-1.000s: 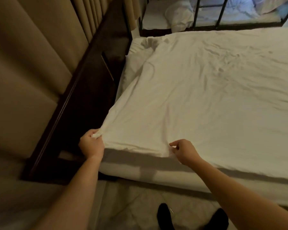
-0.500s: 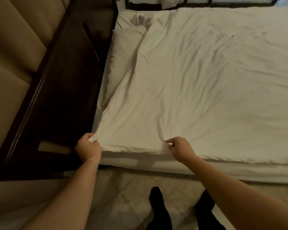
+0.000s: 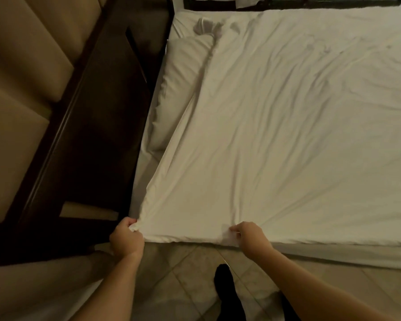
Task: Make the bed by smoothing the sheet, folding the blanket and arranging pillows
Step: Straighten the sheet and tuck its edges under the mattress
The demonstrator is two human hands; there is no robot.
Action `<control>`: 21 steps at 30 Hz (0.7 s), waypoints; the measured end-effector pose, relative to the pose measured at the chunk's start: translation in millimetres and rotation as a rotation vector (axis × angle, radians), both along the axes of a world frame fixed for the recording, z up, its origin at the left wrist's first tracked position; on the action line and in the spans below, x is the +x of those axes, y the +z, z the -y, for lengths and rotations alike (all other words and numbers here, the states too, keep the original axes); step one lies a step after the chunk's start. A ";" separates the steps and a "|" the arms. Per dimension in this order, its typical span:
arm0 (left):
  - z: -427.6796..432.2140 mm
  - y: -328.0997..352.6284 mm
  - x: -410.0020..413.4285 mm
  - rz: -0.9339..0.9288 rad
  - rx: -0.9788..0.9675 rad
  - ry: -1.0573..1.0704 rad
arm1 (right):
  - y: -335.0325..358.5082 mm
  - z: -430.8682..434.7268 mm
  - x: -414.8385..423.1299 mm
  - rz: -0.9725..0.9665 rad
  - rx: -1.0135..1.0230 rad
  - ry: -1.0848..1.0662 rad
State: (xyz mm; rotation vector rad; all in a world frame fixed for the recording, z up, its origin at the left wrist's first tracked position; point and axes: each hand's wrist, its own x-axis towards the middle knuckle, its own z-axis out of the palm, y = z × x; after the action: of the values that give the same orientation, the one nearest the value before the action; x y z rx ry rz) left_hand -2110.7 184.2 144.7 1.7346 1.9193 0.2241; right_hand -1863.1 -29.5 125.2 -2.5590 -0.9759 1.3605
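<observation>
– Tiled floor (image 3: 183,262) in the foreground, with a dark wooden frame (image 3: 97,135) and padded wall panel (image 3: 33,66) at left. Where is the sheet?
– White sheet (image 3: 287,135) lies spread over the bed, creased, its near edge along the mattress side (image 3: 333,253). A pillow (image 3: 178,89) shows at its left edge, partly covered.
– Hands?
– Left hand (image 3: 126,239): fingers curled, gripping the bunched near-left corner. Right hand (image 3: 250,236): fingers pinching the same near edge, further right. Creases fan out from both grips.
– Anything else?
– One foot in a black sock (image 3: 225,288) stands on the floor between the arms.
</observation>
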 end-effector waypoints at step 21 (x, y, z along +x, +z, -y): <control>-46.7 -118.1 91.7 -0.187 -0.254 -0.291 | -61.7 37.5 93.3 0.126 0.075 -0.137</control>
State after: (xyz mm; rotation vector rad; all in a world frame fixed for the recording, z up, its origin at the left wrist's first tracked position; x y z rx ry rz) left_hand -2019.0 230.9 26.6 1.8811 1.7021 -0.2852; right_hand -1769.8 -67.0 63.4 -2.6270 -0.8334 1.1193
